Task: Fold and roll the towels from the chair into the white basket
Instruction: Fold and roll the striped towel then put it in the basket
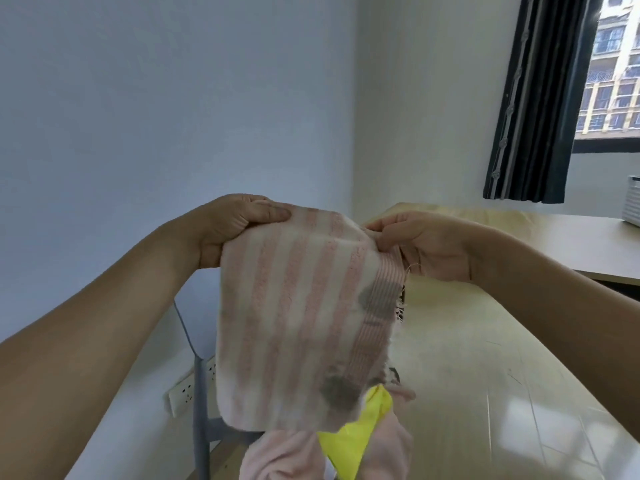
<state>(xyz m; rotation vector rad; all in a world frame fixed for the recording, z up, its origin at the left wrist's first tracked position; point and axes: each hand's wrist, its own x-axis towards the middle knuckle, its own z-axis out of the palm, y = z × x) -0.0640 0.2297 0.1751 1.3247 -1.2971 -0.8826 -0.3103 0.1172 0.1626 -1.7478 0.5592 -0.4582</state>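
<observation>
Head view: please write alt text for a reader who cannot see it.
Both hands hold up a pink-and-white striped towel by its top corners, left hand and right hand pinching it. Below hang a yellow cloth and a pale pink cloth; a wooden table lies to the right.

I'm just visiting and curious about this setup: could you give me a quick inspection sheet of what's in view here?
Surface: pale wooden table, glossy, bare where visible.
Job's things: pink striped towel held up in the air, with dark stains and a frayed right edge; pink towel and yellow towel piled below it; grey chair frame partly visible.
Clutter: white ribbed object at the table's far right edge, possibly the basket.
Grippers: left hand and right hand each pinch a top corner of the striped towel.
Cables: grey cord running to a white power strip.
Surroundings: blue-white walls, dark curtain, window.
</observation>
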